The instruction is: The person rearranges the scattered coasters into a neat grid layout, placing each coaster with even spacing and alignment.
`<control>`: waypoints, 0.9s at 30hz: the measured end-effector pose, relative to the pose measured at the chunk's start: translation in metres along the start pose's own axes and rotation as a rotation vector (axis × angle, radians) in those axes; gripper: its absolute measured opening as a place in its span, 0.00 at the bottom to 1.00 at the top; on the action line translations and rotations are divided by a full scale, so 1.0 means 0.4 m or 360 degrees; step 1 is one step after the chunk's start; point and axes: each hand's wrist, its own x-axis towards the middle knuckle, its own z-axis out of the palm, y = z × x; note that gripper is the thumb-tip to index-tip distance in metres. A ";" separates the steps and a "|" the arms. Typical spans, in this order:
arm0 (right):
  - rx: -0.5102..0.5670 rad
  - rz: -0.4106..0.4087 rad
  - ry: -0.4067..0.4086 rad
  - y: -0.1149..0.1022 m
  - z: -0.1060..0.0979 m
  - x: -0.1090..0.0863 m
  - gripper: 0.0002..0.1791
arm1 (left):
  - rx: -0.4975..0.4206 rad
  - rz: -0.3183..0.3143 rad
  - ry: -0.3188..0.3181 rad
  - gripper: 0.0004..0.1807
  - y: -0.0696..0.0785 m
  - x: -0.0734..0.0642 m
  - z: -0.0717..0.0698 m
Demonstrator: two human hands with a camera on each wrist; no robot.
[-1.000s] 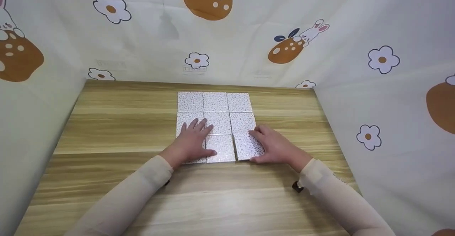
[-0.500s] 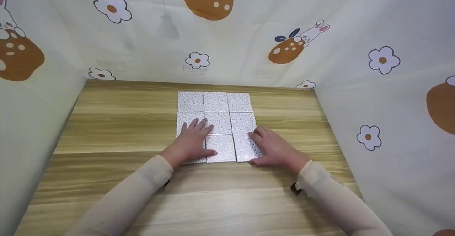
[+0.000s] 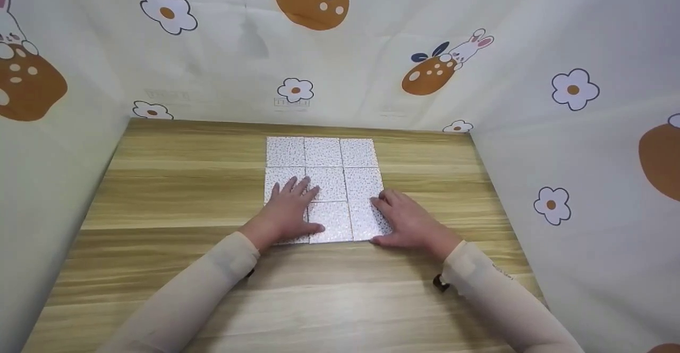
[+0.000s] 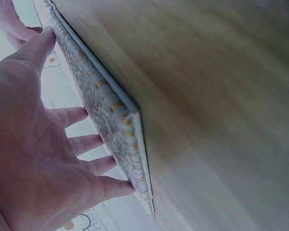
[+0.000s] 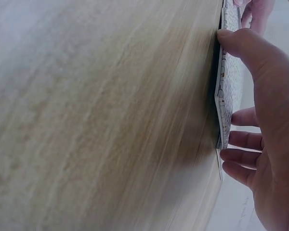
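Observation:
Several white speckled square tiles lie in three rows of three columns on the wooden table. My left hand (image 3: pixel 284 212) rests flat over the left column with spread fingers, its thumb on the bottom middle tile (image 3: pixel 333 223); it hides most of the bottom left tile. My right hand (image 3: pixel 414 220) pinches the bottom right tile (image 3: pixel 364 223), thumb at the near edge and fingers at the right side. In the right wrist view that tile (image 5: pixel 223 98) sits between thumb and fingers. The left wrist view shows the left fingertips touching the tiles' patterned tops (image 4: pixel 94 98).
The wood-grain table (image 3: pixel 175 183) extends around the tiles on both sides and in front. Cream cloth walls (image 3: pixel 361 71) printed with flowers and rabbits rise along the back, left and right. Pale sleeves (image 3: pixel 191 284) cover both forearms.
The right hand has brought the bottom right tile slightly left and toward the person. The gap beside the bottom middle tile has closed. My left hand has stayed in place.

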 end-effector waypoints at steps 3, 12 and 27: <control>-0.0028 -0.0017 0.0017 0.000 0.003 0.000 0.59 | 0.0016 0.0002 -0.0001 0.57 0.001 -0.002 -0.001; -0.0096 -0.0071 0.0052 -0.006 0.013 -0.004 0.55 | 0.0029 0.0014 0.0004 0.56 0.001 -0.002 0.000; 0.0000 -0.0012 0.0034 -0.003 0.020 -0.009 0.56 | 0.0029 -0.0017 -0.0027 0.58 -0.002 0.004 0.000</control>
